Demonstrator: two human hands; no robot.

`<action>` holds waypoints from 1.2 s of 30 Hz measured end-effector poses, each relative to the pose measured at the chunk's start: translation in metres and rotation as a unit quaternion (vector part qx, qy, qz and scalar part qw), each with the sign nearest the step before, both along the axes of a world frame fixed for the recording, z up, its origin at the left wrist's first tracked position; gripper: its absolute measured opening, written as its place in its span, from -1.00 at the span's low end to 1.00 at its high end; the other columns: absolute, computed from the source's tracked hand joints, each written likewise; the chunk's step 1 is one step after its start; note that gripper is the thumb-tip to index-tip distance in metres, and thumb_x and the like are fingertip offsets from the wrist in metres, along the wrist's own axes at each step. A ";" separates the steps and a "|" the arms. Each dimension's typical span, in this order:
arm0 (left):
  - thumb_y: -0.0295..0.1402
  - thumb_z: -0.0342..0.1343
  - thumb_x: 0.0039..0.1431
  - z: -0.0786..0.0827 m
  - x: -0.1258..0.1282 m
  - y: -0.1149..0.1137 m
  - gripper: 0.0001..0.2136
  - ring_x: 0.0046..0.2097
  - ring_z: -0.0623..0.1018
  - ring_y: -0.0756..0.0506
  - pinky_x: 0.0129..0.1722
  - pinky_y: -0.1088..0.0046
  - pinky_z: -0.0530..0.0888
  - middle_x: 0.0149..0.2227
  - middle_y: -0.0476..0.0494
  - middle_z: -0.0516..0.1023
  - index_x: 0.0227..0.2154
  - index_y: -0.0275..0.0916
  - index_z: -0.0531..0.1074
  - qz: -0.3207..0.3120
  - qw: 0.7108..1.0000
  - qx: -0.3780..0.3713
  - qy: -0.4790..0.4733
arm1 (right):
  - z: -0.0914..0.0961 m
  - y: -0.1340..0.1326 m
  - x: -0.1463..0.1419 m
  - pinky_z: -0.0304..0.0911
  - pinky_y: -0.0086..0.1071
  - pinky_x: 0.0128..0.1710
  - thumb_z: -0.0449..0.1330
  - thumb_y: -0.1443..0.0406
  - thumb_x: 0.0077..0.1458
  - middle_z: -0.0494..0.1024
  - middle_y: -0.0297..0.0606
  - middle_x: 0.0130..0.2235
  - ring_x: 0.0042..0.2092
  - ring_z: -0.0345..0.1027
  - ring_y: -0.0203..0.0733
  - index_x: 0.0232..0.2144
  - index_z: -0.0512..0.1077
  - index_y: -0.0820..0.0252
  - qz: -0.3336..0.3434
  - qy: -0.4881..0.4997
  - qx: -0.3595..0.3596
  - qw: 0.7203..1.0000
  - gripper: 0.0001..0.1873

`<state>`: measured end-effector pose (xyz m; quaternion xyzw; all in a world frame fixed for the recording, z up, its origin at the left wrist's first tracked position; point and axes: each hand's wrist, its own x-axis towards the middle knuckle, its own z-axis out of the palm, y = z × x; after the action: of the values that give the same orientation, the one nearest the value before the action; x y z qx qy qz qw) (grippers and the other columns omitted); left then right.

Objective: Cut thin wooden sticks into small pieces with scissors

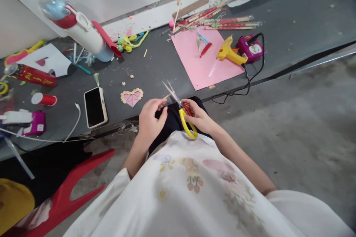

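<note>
White shirt in front, scissors and stick over the lap

White shirt (178, 185) with pale printed drawings fills the space closest to the camera, and just past it both hands meet over the lap, beside the near edge of the desk (158, 63). The right hand (198, 115) grasps a pair of scissors (181, 111) by its yellow and red handles; the blades stand apart, tips pointing toward the desk. The left hand (151, 116) pinches a thin stick (167, 96) at its fingertips, the stick's free end right by the blades. Whether metal touches wood, I cannot tell.

Just left of the left hand, by the desk's near edge, lies a pink heart (132, 98) with small pale pieces along its upper border. Farther left along that edge is a phone (94, 107), screen dark. Toward the desk's left end are a red spool (49, 99) and a red can (36, 75) on its side.

To the right, a pink sheet (187, 57) reaches the near edge, with a yellow glue gun (230, 52) resting on it beside a purple box (250, 49). Along the far edge are a bottle (89, 39) and a pile of wrapped sticks (233, 23).
</note>
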<state>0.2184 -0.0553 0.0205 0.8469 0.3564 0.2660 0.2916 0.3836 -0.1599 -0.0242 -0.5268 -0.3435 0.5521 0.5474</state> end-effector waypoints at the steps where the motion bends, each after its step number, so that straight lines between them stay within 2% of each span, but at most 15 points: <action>1: -0.37 0.06 0.18 0.004 0.000 0.003 -0.79 -0.11 0.49 -0.08 -0.04 0.33 0.43 -0.16 -0.16 0.53 -0.13 -0.22 0.46 0.010 0.998 0.059 0.017 | 0.002 -0.002 -0.001 0.28 -0.34 -0.09 0.21 0.35 -0.03 0.35 -0.29 -0.16 -0.13 0.29 -0.26 0.06 0.16 0.09 0.013 -0.002 0.003 1.000 -0.42; 2: -0.36 0.08 0.17 0.006 0.001 0.006 -0.79 -0.08 0.49 -0.10 -0.02 0.31 0.42 -0.16 -0.16 0.53 -0.14 -0.23 0.46 0.015 0.994 0.101 0.029 | 0.004 -0.003 -0.002 0.28 -0.34 -0.09 0.21 0.36 -0.01 0.34 -0.28 -0.14 -0.12 0.28 -0.26 0.07 0.15 0.09 0.024 -0.003 0.007 1.000 -0.42; 4: -0.35 0.09 0.17 0.005 0.003 0.011 -0.82 -0.10 0.51 -0.10 -0.04 0.34 0.43 -0.20 -0.15 0.56 -0.19 -0.23 0.48 0.013 0.989 0.138 0.045 | 0.008 -0.005 -0.004 0.28 -0.34 -0.08 0.20 0.35 0.02 0.33 -0.27 -0.13 -0.12 0.27 -0.26 0.08 0.14 0.09 0.045 -0.006 0.012 0.999 -0.43; 7: -0.39 0.06 0.19 -0.003 0.005 0.014 -0.87 -0.22 0.55 -0.04 -0.16 0.44 0.47 -0.29 -0.09 0.59 -0.28 -0.23 0.50 0.006 0.991 0.135 0.025 | 0.016 -0.006 -0.007 0.28 -0.33 -0.10 0.20 0.36 0.03 0.31 -0.29 -0.17 -0.18 0.26 -0.29 0.10 0.12 0.10 0.060 -0.032 0.011 0.998 -0.41; 11: -0.42 0.05 0.19 -0.009 0.004 0.014 -0.87 -0.32 0.56 0.01 -0.27 0.53 0.46 -0.36 -0.05 0.61 -0.34 -0.23 0.51 0.001 0.992 0.127 -0.022 | 0.024 -0.004 -0.010 0.30 -0.34 -0.14 0.26 0.35 -0.03 0.29 -0.33 -0.24 -0.26 0.22 -0.31 0.09 0.12 0.14 0.042 -0.084 -0.005 0.996 -0.35; 21: -0.41 0.08 0.17 -0.008 0.000 0.017 -0.87 -0.35 0.56 0.03 -0.32 0.56 0.45 -0.36 -0.04 0.62 -0.34 -0.23 0.53 0.000 0.987 0.159 -0.031 | 0.034 -0.002 -0.016 0.31 -0.31 -0.15 0.28 0.30 -0.04 0.34 -0.24 -0.21 -0.25 0.25 -0.27 0.09 0.09 0.20 0.032 -0.171 0.011 0.985 -0.32; 28: -0.32 0.05 0.21 0.000 0.000 0.010 -0.80 -0.44 0.51 0.04 -0.36 0.55 0.43 -0.47 -0.03 0.59 -0.42 -0.22 0.54 0.020 0.996 0.092 -0.006 | 0.038 -0.003 -0.015 0.28 -0.19 -0.07 0.36 0.22 -0.11 0.34 -0.14 -0.11 -0.13 0.28 -0.12 0.11 0.07 0.18 0.053 -0.233 0.027 0.971 -0.21; 36: -0.38 0.03 0.18 0.006 0.003 0.011 -0.80 -0.53 0.45 0.06 -0.44 0.56 0.40 -0.53 -0.01 0.55 -0.44 -0.25 0.53 0.003 1.000 -0.013 -0.005 | 0.039 -0.003 -0.013 0.27 -0.24 -0.09 0.36 0.21 -0.12 0.34 -0.17 -0.12 -0.15 0.26 -0.16 0.11 0.07 0.22 0.066 -0.219 0.025 0.973 -0.19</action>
<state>0.2210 -0.0447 0.0261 0.8406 0.3608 0.2664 0.3037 0.3710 -0.1632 0.0150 -0.5971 -0.5027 0.4499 0.4340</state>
